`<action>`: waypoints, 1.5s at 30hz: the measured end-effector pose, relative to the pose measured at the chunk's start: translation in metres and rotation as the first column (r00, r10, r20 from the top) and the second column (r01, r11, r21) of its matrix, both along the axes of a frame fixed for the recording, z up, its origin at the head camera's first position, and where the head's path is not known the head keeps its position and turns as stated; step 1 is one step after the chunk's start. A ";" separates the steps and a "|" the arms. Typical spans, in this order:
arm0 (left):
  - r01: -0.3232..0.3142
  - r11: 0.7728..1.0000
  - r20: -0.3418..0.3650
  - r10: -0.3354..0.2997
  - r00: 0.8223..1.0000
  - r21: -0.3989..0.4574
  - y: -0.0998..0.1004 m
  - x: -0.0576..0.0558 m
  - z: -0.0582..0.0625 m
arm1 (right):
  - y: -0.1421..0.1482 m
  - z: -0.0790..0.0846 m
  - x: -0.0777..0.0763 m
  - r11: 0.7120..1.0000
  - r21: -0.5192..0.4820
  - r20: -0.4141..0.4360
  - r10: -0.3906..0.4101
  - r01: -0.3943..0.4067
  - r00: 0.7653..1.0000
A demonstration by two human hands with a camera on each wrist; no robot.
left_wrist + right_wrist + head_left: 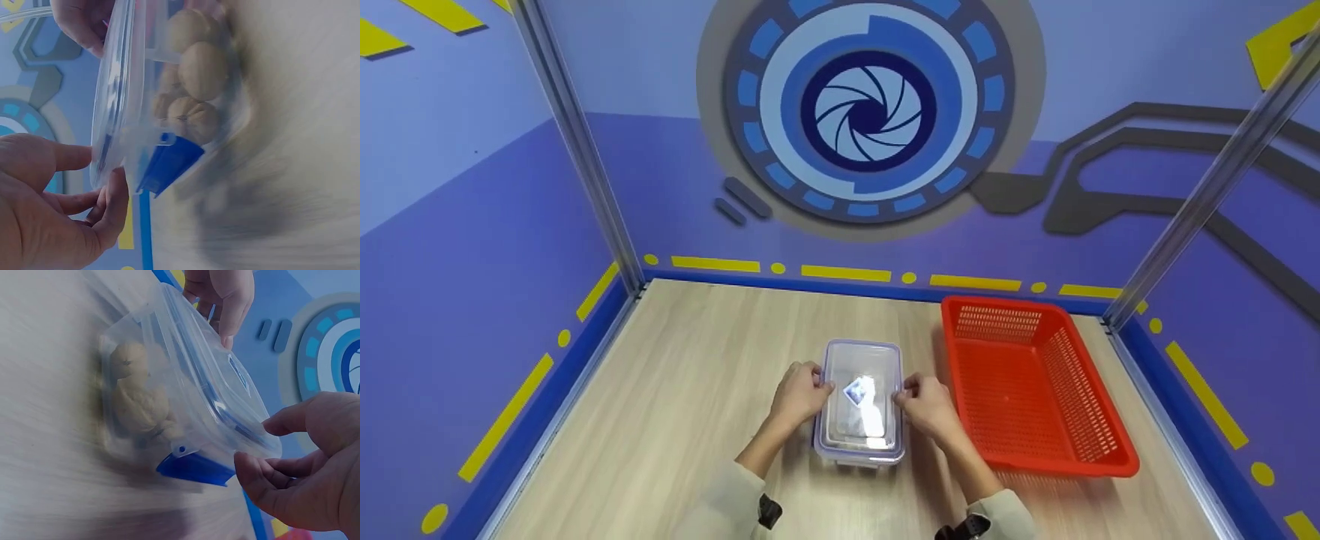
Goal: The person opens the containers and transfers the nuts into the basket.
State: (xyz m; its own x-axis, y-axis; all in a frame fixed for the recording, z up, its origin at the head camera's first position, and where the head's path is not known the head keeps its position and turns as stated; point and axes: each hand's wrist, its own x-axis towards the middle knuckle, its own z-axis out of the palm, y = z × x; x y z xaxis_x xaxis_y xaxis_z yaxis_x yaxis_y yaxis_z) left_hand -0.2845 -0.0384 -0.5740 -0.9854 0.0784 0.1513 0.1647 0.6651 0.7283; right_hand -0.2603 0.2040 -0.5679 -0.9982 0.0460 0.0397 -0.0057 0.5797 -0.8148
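Both the left hand and the right hand pinch opposite long edges of a clear, rectangular plastic lid between thumb and fingers. Under it we see a clear plastic box on the pale wood-grain table, holding round, brown, walnut-like nuts, with blue plastic latches flaring outward at both sides. To its right sits a red, perforated plastic basket. We take the step as lid work, opening or closing we cannot tell; the next move seems to call for both hands acting evenly.
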 end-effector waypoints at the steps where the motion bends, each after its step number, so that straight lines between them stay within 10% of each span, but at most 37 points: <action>1: -0.002 1.000 0.001 0.002 1.000 0.003 -0.001 0.000 0.002 | 0.000 0.001 0.000 1.000 0.009 -0.009 0.004 -0.004 1.000; 14: 0.010 0.998 0.008 -0.010 1.000 0.057 -0.015 0.000 0.015 | -0.008 0.009 0.000 0.999 -0.036 -0.026 0.031 -0.032 0.999; 37: -0.152 0.968 -0.136 0.181 0.974 0.201 -0.048 -0.011 0.066 | -0.056 0.057 -0.020 1.000 0.014 -0.362 0.008 -0.003 0.932; 45: -0.184 0.952 -0.177 0.230 0.957 0.243 -0.060 -0.021 0.070 | -0.065 0.062 -0.026 0.991 0.040 -0.265 0.133 -0.127 0.955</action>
